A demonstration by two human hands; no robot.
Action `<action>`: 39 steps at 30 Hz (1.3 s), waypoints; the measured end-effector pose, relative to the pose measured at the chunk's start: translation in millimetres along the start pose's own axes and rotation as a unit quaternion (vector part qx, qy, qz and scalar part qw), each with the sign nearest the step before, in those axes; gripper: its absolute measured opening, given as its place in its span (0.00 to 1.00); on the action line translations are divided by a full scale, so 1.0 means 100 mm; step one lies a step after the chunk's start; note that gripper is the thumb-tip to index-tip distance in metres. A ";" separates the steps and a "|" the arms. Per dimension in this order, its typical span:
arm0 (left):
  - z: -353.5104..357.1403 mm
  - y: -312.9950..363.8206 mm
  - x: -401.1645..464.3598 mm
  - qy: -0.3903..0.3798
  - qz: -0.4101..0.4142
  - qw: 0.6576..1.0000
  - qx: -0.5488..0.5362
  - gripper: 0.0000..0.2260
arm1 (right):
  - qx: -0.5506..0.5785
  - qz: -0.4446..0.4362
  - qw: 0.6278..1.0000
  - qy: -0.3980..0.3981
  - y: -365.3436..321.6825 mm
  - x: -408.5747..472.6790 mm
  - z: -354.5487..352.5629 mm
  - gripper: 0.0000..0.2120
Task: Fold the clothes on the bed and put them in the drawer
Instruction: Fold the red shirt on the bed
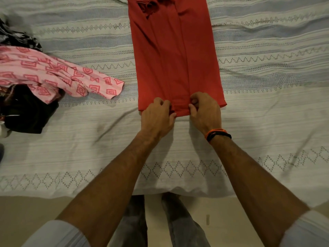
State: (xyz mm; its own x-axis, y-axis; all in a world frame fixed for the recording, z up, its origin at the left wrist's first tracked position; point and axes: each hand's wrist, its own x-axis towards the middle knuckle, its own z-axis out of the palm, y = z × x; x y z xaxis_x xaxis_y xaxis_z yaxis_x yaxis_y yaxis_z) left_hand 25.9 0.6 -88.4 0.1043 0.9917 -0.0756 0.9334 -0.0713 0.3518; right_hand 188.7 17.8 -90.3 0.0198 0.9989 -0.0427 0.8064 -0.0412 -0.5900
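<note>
- Plainly, both hands pinch the near hem of the red garment (pixel 176 56): the left hand (pixel 157 116) and right hand (pixel 204 113) curl fingers and thumb onto the cloth, close together.
- It lies lengthwise on the bed (pixel 267 122), sides already folded in.
- Step in hand, I judge: the crosswise fold; next, lift the hem evenly toward the far end.
- A pink patterned garment (pixel 53 73) and dark clothes (pixel 28 114) wait well to the left.

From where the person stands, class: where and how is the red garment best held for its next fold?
Probably at the near hem of the red garment, from the near side, one grip each side of centre. It lies as a long strip running away, and the left hand and right hand already pinch there.
</note>
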 end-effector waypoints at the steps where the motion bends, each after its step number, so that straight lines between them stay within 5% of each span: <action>1: 0.01 0.00 -0.01 0.015 0.007 1.000 0.025 0.13 | 0.003 -0.001 1.000 0.004 -0.01 -0.01 0.00 0.11; 4: 0.00 -0.07 -0.04 0.074 -0.003 0.995 0.066 0.12 | -0.045 -0.029 0.998 0.014 -0.02 -0.02 0.01 0.13; 9: 0.01 -0.28 -0.18 0.056 -0.061 0.996 0.016 0.12 | -0.062 -0.104 0.992 0.034 -0.07 -0.02 0.04 0.10; 14: -0.02 -0.44 -0.15 0.066 -0.029 0.995 0.066 0.16 | -0.057 -0.204 0.973 -0.088 -0.26 0.02 0.24 0.21; 17: -0.01 -0.55 -0.15 0.027 -0.023 0.997 0.072 0.18 | -0.089 -0.222 0.966 -0.101 -0.29 0.03 0.34 0.15; 23: -0.16 -0.64 -0.14 0.036 -0.034 0.998 0.029 0.06 | -0.074 -0.189 0.973 -0.108 -0.34 0.07 0.25 0.09; 31: -0.62 -0.65 0.48 -0.002 -0.118 0.992 -0.051 0.09 | 0.031 -0.033 0.998 -0.054 -0.68 0.48 0.03 0.10; 39: -0.85 -0.81 1.47 -0.010 -0.081 0.995 -0.062 0.13 | 0.067 0.050 0.996 -0.040 -0.90 1.06 0.23 0.11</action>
State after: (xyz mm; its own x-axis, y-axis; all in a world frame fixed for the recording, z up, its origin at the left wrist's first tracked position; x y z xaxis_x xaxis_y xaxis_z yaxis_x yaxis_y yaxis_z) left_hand -63.3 161.2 -48.8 -0.0368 0.9867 -0.1583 0.8888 0.1048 0.4461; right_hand 104.9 126.9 -60.5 0.0436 0.9848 -0.1680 0.7160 -0.1481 -0.6822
